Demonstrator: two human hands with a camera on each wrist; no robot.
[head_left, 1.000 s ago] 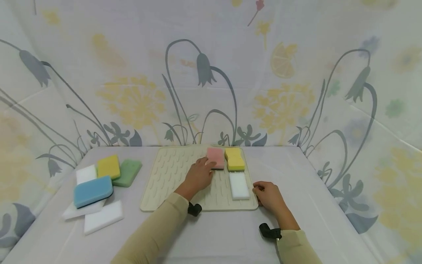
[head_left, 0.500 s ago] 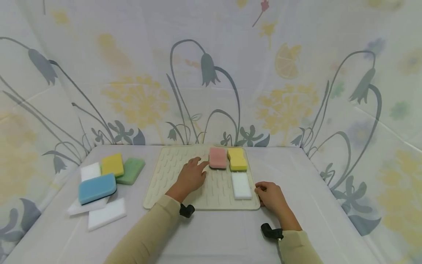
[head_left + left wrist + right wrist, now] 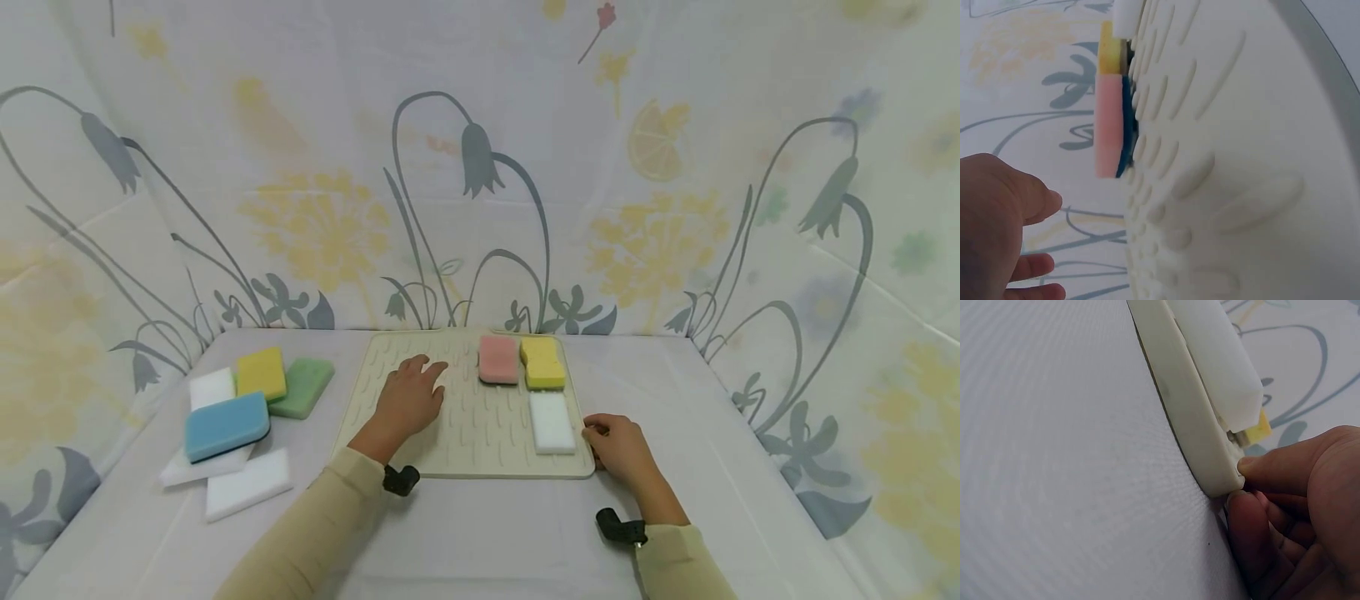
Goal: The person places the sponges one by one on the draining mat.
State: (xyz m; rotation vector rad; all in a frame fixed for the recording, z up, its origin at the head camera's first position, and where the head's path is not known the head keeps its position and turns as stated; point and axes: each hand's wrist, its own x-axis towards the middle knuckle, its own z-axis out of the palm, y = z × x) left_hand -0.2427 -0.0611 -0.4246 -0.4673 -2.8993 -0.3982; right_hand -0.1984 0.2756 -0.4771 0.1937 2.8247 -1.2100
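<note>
My left hand (image 3: 408,400) hovers over the left half of a beige ridged drying mat (image 3: 465,437), fingers spread and holding nothing. In the left wrist view its thumb and fingertips stand apart from the pink sponge (image 3: 1109,125). That sponge has a dark underside and lies on the mat beside a notched yellow sponge (image 3: 543,364). In front of the yellow one is a white sponge block (image 3: 552,423). At the mat's right edge, my right hand (image 3: 621,446) pinches the rim between thumb and index finger, as the right wrist view shows.
On the left of the table lies a loose pile: a blue sponge (image 3: 225,427) on top, a yellow sponge (image 3: 261,372), a green sponge (image 3: 302,387) and several white blocks (image 3: 249,485). A flower-printed cloth (image 3: 480,167) hangs behind the table and at both sides.
My left hand has let go of the pink sponge and moved left across the mat. The right hand stays at the mat's edge. The head view has shifted slightly.
</note>
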